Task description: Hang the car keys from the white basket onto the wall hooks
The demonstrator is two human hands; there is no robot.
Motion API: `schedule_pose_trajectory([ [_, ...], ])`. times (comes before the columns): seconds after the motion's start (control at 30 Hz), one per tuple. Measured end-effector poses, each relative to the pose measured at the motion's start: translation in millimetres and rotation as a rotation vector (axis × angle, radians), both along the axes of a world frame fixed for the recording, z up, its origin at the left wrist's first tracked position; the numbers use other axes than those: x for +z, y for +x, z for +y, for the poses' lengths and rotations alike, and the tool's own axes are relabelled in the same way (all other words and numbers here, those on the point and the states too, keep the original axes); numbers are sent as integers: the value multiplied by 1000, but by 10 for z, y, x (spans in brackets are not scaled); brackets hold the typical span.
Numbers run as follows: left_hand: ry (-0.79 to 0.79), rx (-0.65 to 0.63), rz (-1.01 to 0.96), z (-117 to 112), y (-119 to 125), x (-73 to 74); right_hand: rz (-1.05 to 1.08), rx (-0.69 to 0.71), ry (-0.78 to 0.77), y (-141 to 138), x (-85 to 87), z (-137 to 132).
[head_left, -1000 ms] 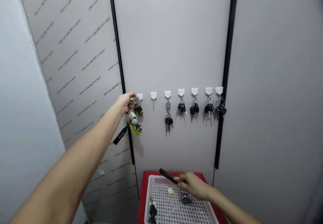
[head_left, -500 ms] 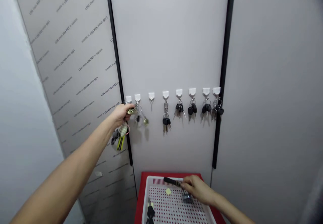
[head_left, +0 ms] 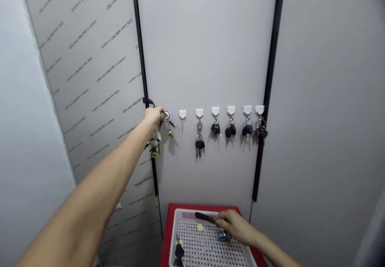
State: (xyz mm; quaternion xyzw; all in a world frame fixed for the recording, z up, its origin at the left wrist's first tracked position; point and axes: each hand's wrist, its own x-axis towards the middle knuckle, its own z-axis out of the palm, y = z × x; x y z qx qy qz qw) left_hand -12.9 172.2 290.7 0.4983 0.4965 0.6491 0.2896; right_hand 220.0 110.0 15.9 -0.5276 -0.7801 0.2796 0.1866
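My left hand (head_left: 154, 117) is closed around a bunch of keys near the left end of the hook row. A grey plush-like charm (head_left: 154, 143) and a yellow-green tag (head_left: 154, 153) dangle below it. By its fingertips are a metal ring (head_left: 167, 115) and a small brass piece (head_left: 170, 133); whether they hang from a hook or from my fingers I cannot tell. My right hand (head_left: 236, 226), over the basket, is closed on a black strap (head_left: 204, 217) with metal parts. A shiny metal piece (head_left: 222, 236) shows beneath that hand.
Several white hooks (head_left: 199, 113) line the grey door panel, most carrying key bunches (head_left: 199, 144); one hook (head_left: 182, 114) carries no keys. Below, a white perforated basket (head_left: 173, 235) on a red surface (head_left: 165, 247) contains black-headed keys (head_left: 179, 251) and a yellow note (head_left: 200, 227).
My left hand has risen and shifted right with its key bunch, now covering the leftmost hooks. The charms swing up with it. My right hand stays almost in place.
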Motion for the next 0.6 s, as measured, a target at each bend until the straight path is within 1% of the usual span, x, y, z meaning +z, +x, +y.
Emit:
schedule_pose_trajectory([
  [0.03, 16, 16, -18, 5, -4, 40, 3, 1, 8, 1, -5, -4],
  [0.13, 72, -6, -76, 1, -58, 115, 26, 12, 17, 22, -18, -22],
  [0.23, 92, 27, -133, -37, -115, 132, 40, 7, 3, 57, -23, -34],
  [0.27, 94, 18, -141, -58, -125, 124, 40, 3, -1, 67, -24, -35],
  [0.3, 86, -18, -126, -84, -129, 107, 39, 1, -2, 75, -25, -35],
  [0.37, 33, -152, -23, -142, -129, 42, 34, 0, -2, 84, -27, -36],
  [0.43, -51, -265, 123, -195, -140, -66, 18, 3, -4, 83, -27, -43],
  [0.5, -131, -302, 215, -225, -175, -202, -10, 6, -7, 75, -25, -56],
  [0.6, -205, -307, 237, -228, -259, -389, -46, 15, -12, 71, -49, -79],
])
